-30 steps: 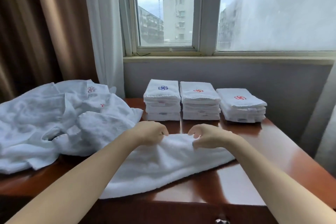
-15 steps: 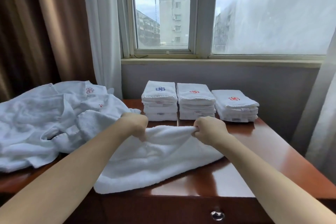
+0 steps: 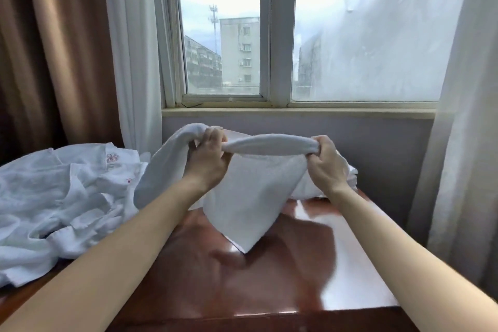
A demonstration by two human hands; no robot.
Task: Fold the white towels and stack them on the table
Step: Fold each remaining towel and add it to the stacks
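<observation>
left hand [image 3: 207,159]: grip curled round towel [image 3: 250,197] edge | right hand [image 3: 323,164]: grip pinching same edge | towel hangs above tabletop [image 3: 296,291] | crumpled pile [image 3: 54,197]: tabletop's left end

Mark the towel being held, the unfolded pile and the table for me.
held towel [image 3: 250,197], head view, on its hanging middle panel.
unfolded pile [image 3: 54,197], head view, on its crumpled centre.
table [image 3: 296,277], head view, on the bare glossy top.

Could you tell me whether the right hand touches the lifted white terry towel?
Touching. Head view shows the right hand gripping the bunched top edge of the white terry towel.
</observation>
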